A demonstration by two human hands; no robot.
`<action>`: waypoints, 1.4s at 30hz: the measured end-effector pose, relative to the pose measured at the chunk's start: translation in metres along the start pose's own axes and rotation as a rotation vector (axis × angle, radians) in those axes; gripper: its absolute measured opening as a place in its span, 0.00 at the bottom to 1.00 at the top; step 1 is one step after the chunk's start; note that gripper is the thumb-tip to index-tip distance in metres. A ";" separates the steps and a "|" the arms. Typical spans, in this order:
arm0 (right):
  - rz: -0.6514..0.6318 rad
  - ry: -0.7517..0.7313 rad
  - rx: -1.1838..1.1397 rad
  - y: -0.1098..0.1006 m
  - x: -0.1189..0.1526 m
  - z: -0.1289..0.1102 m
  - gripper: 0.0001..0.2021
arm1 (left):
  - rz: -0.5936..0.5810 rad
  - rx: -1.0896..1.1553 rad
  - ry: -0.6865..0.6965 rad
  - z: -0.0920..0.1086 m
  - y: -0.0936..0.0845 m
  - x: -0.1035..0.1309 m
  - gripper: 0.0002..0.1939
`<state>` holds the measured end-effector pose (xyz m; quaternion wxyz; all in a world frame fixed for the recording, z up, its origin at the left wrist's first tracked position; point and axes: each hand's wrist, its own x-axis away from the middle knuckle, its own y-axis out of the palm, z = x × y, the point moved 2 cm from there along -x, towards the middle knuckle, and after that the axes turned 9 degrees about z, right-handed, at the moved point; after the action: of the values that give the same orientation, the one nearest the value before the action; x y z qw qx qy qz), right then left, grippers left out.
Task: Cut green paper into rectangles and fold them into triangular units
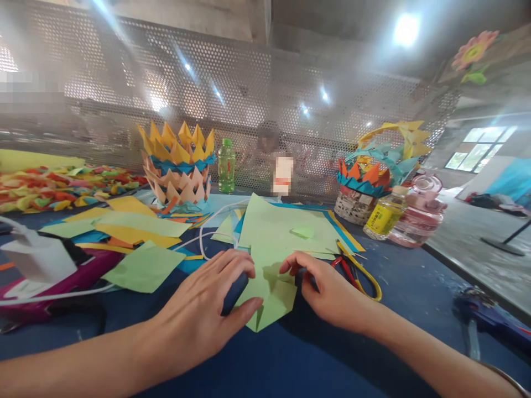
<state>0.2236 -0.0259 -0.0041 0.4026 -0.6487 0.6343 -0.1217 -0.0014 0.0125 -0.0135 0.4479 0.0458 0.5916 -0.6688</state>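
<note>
A light green paper piece [277, 301] with folds lies on the dark blue table [194, 367], between my two hands. My left hand [207, 304] arches over its left side, thumb on or just above the lower left part and fingers apart from the thumb. At the right, my right hand [317, 279] is curled near the paper's upper right edge, with a gap between thumb and index finger. Behind the folded piece lies a stack of larger green sheets [274, 224], with a small green folded piece [302, 231] on top.
Red-and-yellow-handled scissors [359, 273] lie right of my right hand. Bottles [384, 213] and paper baskets [360, 188] stand behind. Left are loose green paper [145, 267], a white charger [39, 257] with cable and a purple power strip [93, 264]. A blue tool [493, 320] lies far right.
</note>
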 end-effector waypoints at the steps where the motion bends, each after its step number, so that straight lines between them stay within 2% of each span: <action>1: 0.008 -0.006 0.003 0.001 0.001 0.000 0.25 | -0.027 -0.017 -0.037 -0.002 0.002 0.001 0.10; 4: 0.001 -0.090 0.019 0.004 0.003 0.001 0.26 | -0.090 -0.032 -0.102 -0.005 0.006 0.002 0.11; 7: -0.014 -0.190 0.045 0.007 0.005 0.003 0.28 | -0.073 -0.032 -0.074 -0.003 0.006 0.001 0.09; 13: -0.044 -0.249 0.124 0.007 0.009 -0.006 0.28 | -0.042 -0.005 -0.009 -0.001 0.003 -0.001 0.03; 17: -0.090 -0.350 0.238 0.006 0.014 -0.021 0.29 | -0.075 0.020 0.015 -0.008 0.004 -0.002 0.13; 22: 0.008 -0.543 0.342 0.007 0.017 -0.028 0.25 | -0.103 0.043 0.087 -0.010 0.002 -0.006 0.25; 28: 0.037 -0.649 0.412 0.007 0.018 -0.027 0.11 | -0.097 0.109 0.116 -0.006 -0.001 -0.009 0.22; 33: 0.120 -0.671 0.392 0.004 0.016 -0.028 0.07 | -0.112 0.194 0.110 -0.004 -0.002 -0.007 0.23; 37: 0.197 -0.601 0.247 0.003 0.013 -0.026 0.08 | -0.119 0.178 0.111 0.000 -0.007 -0.007 0.27; 42: 0.221 -0.486 0.057 0.005 0.011 -0.018 0.10 | -0.057 0.077 0.195 0.000 -0.012 -0.011 0.18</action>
<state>0.2094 -0.0422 0.0004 0.5720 -0.5742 0.5822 0.0645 -0.0028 0.0173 0.0016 0.3671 0.1110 0.6070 -0.6960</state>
